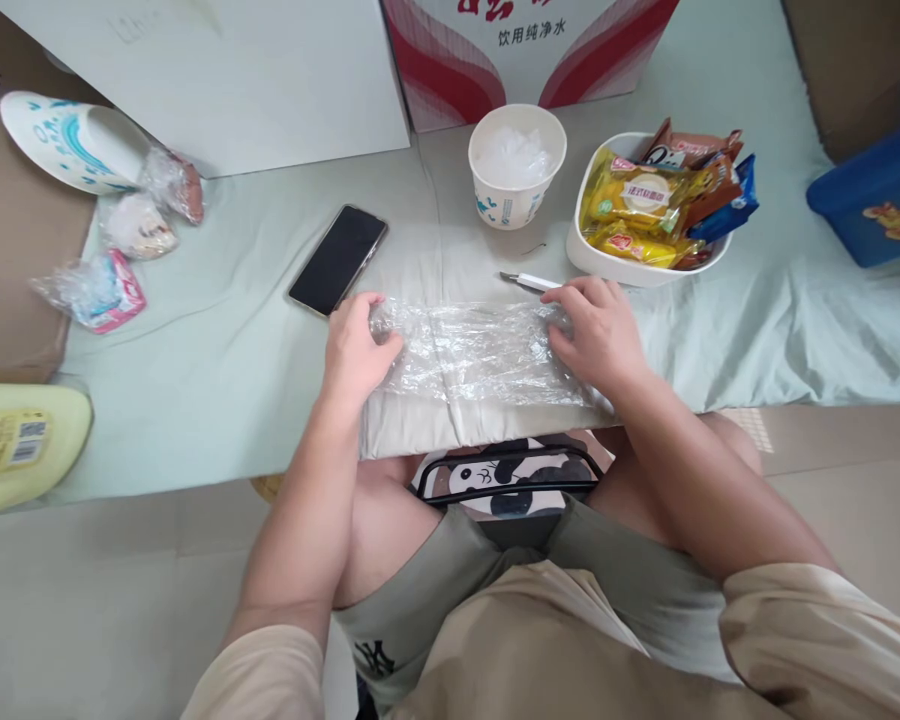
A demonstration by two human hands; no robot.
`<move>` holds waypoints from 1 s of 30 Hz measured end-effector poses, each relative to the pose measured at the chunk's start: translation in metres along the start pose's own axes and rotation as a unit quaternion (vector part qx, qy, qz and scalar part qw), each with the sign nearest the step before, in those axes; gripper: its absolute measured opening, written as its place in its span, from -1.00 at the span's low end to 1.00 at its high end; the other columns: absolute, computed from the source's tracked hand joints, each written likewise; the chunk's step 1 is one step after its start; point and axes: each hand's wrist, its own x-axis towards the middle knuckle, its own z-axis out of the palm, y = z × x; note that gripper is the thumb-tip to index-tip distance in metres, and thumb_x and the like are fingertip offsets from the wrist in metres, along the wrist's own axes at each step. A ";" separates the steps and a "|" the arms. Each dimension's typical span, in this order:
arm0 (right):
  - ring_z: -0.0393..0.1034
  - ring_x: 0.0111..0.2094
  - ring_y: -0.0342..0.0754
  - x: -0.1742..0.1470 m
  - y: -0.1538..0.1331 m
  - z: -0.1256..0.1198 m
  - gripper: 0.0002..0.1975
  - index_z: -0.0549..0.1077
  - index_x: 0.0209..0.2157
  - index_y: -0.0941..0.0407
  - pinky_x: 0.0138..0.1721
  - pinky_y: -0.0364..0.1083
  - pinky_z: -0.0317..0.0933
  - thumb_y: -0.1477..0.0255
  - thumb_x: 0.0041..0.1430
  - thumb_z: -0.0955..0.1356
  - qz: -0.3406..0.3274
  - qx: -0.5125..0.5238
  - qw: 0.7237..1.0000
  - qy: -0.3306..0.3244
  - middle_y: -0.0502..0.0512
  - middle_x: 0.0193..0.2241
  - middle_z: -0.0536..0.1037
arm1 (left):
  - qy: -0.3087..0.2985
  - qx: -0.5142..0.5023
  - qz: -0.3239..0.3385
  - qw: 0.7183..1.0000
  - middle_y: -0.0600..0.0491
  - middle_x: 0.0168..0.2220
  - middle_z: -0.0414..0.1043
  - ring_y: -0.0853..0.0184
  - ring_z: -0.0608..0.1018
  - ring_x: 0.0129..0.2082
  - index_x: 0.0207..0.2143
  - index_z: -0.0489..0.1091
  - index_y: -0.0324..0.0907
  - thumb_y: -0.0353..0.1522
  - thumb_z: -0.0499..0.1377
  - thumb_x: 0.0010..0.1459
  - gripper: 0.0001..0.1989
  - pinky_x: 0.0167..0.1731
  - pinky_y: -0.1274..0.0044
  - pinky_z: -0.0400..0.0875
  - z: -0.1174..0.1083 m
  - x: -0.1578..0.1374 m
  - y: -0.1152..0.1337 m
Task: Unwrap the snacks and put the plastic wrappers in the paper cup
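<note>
A crinkled sheet of clear plastic film (pixel 472 352) lies spread at the table's front edge, between my two hands. At its left end is my left hand (pixel 358 348), with thumb and fingers curved around the film's edge. My right hand (pixel 598 335) holds the right end in much the same way. Just beyond my right fingers lies a slim white craft knife (pixel 529 281), its far end hidden by the hand. A black phone (pixel 339 260) rests above my left hand.
Beyond the film stand a paper cup (pixel 517 205) with crumpled clear plastic inside and a white bowl (pixel 607 262) of packaged snacks. Several plastic-wrapped items and a tipped paper cup (pixel 71 145) lie left. Boxes line the back; a blue container (pixel 870 200) stands right, a yellow bottle (pixel 26 445) left.
</note>
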 end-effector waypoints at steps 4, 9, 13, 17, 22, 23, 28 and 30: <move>0.21 0.24 0.37 -0.009 -0.003 -0.003 -0.44 0.46 0.11 -0.01 0.18 0.35 0.14 0.58 0.06 0.30 -0.041 0.005 0.998 -0.048 0.25 0.16 0.42 | -0.026 -0.005 0.008 1.000 -0.01 -0.13 0.53 0.11 0.52 -0.02 0.00 0.37 -0.07 -0.48 0.22 0.05 -0.57 0.15 0.20 0.41 0.002 0.001 0.002; -0.01 0.42 0.44 -0.017 -0.001 -0.016 -0.43 0.42 0.16 -0.04 0.33 0.46 -0.07 0.42 0.07 0.37 -0.116 0.059 0.984 -0.120 0.20 0.28 0.36 | -0.037 -0.091 0.037 0.995 0.08 -0.28 0.49 0.25 0.56 -0.17 -0.05 0.37 -0.09 -0.47 0.18 0.06 -0.64 0.03 0.34 0.48 0.004 0.000 0.002; 0.23 0.32 0.32 -0.006 -0.002 -0.019 -0.43 0.38 0.19 0.05 0.32 0.31 0.12 0.18 0.18 0.39 -0.120 0.155 0.975 -0.106 0.30 0.25 0.40 | -0.072 -0.201 0.104 0.971 0.12 -0.32 0.46 0.34 0.58 -0.24 -0.07 0.36 -0.11 -0.44 0.20 0.05 -0.66 -0.07 0.43 0.51 0.012 -0.001 0.004; 0.41 0.16 0.28 0.007 -0.016 -0.012 -0.32 0.38 0.19 0.14 0.15 0.19 0.30 0.13 0.09 0.45 -0.139 0.200 0.954 -0.176 0.34 0.15 0.50 | -0.096 -0.272 0.186 0.939 0.13 -0.36 0.44 0.39 0.56 -0.34 -0.11 0.39 -0.13 -0.44 0.23 0.05 -0.69 -0.23 0.49 0.53 0.023 -0.004 0.015; 0.40 -0.35 -0.02 0.010 -0.029 -0.013 -0.89 0.42 -0.35 0.11 -0.29 -0.05 0.19 0.39 0.18 0.29 -0.112 0.184 0.946 -0.242 0.12 -0.38 0.55 | -0.045 -0.279 0.254 0.925 0.06 -0.26 0.45 0.32 0.59 -0.28 -0.08 0.40 -0.10 -0.27 0.33 0.09 -0.66 -0.20 0.42 0.56 0.022 -0.005 0.024; 0.33 -0.42 -0.07 0.009 -0.029 -0.014 -0.89 0.37 -0.41 0.10 -0.33 -0.06 0.14 0.39 0.18 0.29 -0.104 0.200 0.946 -0.232 0.07 -0.46 0.50 | 0.009 -0.279 0.283 0.918 0.04 -0.18 0.45 0.28 0.60 -0.20 -0.06 0.40 -0.07 -0.20 0.39 0.05 -0.58 -0.13 0.37 0.56 0.020 -0.004 0.022; 0.33 -0.49 -0.14 0.007 -0.028 -0.014 -0.87 0.31 -0.36 0.08 -0.39 -0.09 0.18 0.34 0.20 0.33 0.003 0.390 0.914 -0.107 -0.02 -0.49 0.46 | 0.211 -0.400 0.296 0.841 0.05 0.17 0.34 0.16 0.52 0.16 0.08 0.37 0.11 0.02 0.49 -0.15 -0.25 0.16 0.31 0.45 0.014 -0.002 0.012; 0.37 -0.51 -0.15 0.008 -0.031 -0.012 -0.84 0.29 -0.33 0.06 -0.41 -0.08 0.25 0.31 0.25 0.34 0.043 0.468 0.880 -0.072 -0.02 -0.44 0.50 | 0.080 -0.483 0.156 0.858 0.00 0.21 0.40 0.14 0.51 0.21 0.08 0.39 0.05 0.06 0.42 -0.05 -0.32 0.16 0.35 0.46 0.018 -0.004 0.016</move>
